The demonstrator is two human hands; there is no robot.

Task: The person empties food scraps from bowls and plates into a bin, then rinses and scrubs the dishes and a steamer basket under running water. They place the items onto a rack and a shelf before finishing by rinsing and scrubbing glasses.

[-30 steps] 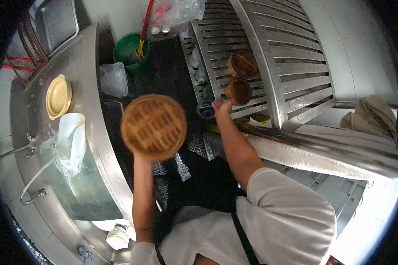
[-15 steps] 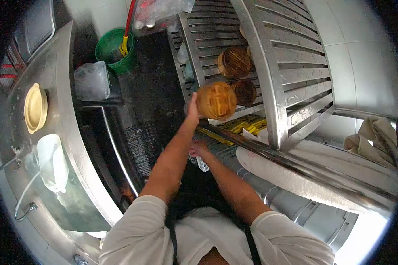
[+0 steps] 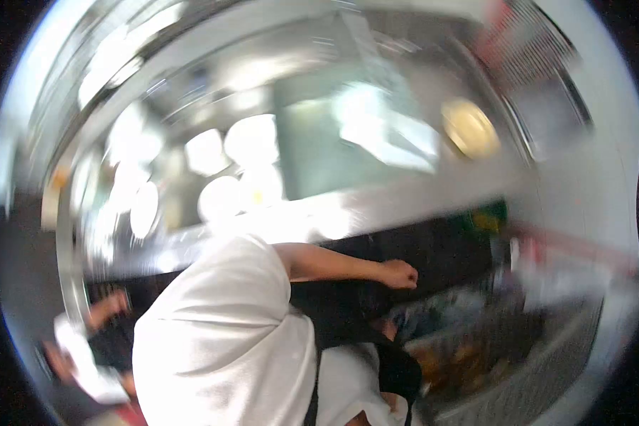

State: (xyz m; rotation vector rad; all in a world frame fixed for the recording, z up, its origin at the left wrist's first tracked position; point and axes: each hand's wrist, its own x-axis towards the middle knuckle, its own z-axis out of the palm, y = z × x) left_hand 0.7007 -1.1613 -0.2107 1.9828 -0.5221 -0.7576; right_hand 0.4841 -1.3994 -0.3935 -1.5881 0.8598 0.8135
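Nearest the camera, the person's white sleeve (image 3: pixel 220 334) and dark apron (image 3: pixel 348 312) filled the lower centre of the frame. The whole view was smeared by motion, so fine detail could not be read.

The left hand (image 3: pixel 399 274) hung at the end of a bare forearm, in front of the apron and over the dark floor (image 3: pixel 433 248). Its fingers were curled into a loose fist, and no object could be made out in them. The right hand could not be identified in the view.

The nearest work surface was the steel counter (image 3: pixel 405 199), just beyond the left hand and not touching it. Behind its edge lay the sink basin (image 3: pixel 334 153), with pale plates (image 3: pixel 252 138) to one side and a yellow bowl (image 3: pixel 468 128) to the other. A green bucket (image 3: pixel 486 216) stood on the floor below the counter.

Judged from this posture, the hand was between holds. Any fresh grasp would require it to open and reach up to the counter.

At the lower left edge, another person's hand (image 3: pixel 110 305) was visible, well apart.
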